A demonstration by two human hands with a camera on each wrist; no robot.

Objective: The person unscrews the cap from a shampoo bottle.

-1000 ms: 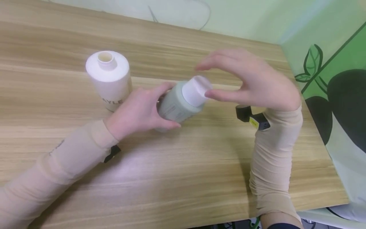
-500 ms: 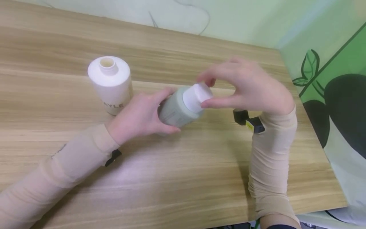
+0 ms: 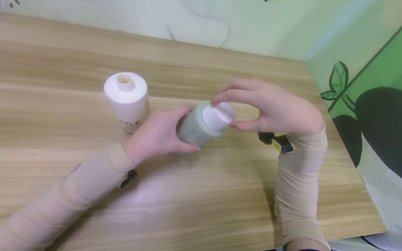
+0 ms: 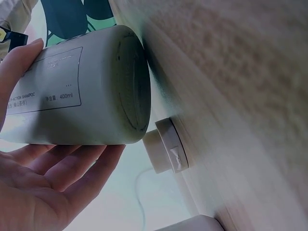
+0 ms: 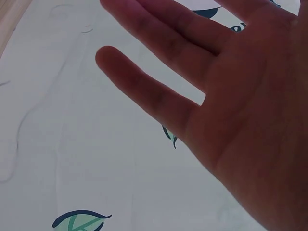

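Left hand (image 3: 155, 134) wraps the green bottle (image 3: 194, 127), thumb near side, fingers far side and partly hidden; bottle sits mid-table, tilted with its top to the right. Can't tell if its base touches the table (image 3: 201, 209). Right hand (image 3: 267, 106) has thumb and forefinger pinching the white cap (image 3: 218, 116), gap about cap width; other fingertips hidden in head view, some cut off in right wrist view. White bottle (image 3: 127, 104) stands open-necked to the left, label partly covered. Small pale piece (image 4: 166, 147) on the table, unclear what. Vs a second ago: right fingers have closed in from a wider spread.
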